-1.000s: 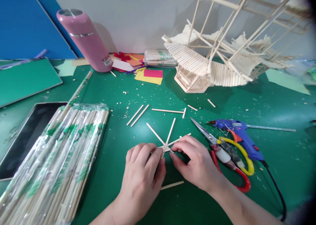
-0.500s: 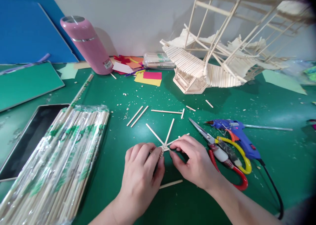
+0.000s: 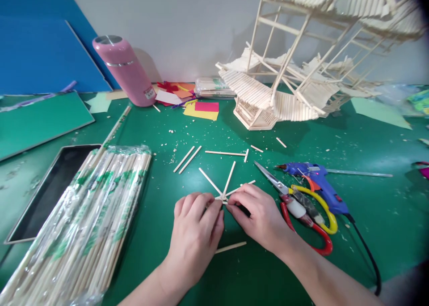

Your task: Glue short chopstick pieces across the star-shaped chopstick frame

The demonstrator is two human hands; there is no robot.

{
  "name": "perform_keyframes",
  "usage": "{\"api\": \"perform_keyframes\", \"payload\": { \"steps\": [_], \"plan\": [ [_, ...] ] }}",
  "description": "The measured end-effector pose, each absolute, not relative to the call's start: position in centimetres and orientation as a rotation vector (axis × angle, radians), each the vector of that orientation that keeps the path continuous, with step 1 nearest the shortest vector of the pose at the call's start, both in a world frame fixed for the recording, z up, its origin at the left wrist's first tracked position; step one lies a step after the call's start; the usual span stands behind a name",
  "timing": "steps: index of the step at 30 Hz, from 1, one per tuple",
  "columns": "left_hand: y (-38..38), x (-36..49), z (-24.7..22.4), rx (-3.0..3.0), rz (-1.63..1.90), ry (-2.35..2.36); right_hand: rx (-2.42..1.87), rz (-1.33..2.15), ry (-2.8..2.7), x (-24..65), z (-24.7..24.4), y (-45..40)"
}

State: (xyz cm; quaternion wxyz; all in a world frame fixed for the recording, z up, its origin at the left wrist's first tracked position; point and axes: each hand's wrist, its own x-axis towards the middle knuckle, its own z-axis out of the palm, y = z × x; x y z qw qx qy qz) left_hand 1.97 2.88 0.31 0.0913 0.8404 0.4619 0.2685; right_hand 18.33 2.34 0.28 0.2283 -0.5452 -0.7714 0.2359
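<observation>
Left grip (image 3: 197,230) and right grip (image 3: 263,216) pinch the stick star (image 3: 229,179), off the bench's (image 3: 149,234) back edge; I'd steady its hub (image 3: 223,197).

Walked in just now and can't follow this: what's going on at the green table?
A person is working with both hands on a small spoked stick frame. The left hand and right hand have their fingertips close to where its sticks meet. Two loose sticks lie beyond it, side by side. Scissors and a blue glue gun lie to the right, with a larger stick structure behind.
</observation>
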Motion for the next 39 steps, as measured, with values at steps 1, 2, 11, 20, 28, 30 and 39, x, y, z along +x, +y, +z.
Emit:
{"api": "perform_keyframes", "payload": {
  "steps": [1,2,11,20,28,30,39],
  "plan": [
    [2.9,2.0,0.3,2.503,0.797,1.368,-1.500,0.656,-2.149,18.4,0.4,2.4],
    [2.9,1.9,0.3,2.508,0.796,1.361,-1.500,0.658,-2.174,18.4,0.5,2.4],
    [2.4,2.1,0.7,2.620,0.835,1.267,-1.430,0.703,-2.302,18.9,1.8,2.2],
    [1.7,1.9,1.0,2.549,0.835,1.185,-1.484,0.731,-2.125,19.8,3.7,1.2],
    [1.5,1.7,1.2,2.439,0.893,1.060,-1.842,-0.049,-1.579,27.8,2.8,-1.4],
    [1.3,1.7,1.1,2.449,0.838,0.996,-2.023,-0.161,-1.481,30.0,1.8,-2.1],
    [1.0,1.8,0.8,2.506,0.671,0.869,-2.417,0.204,-1.433,33.1,0.5,-2.1]
  ]
}}
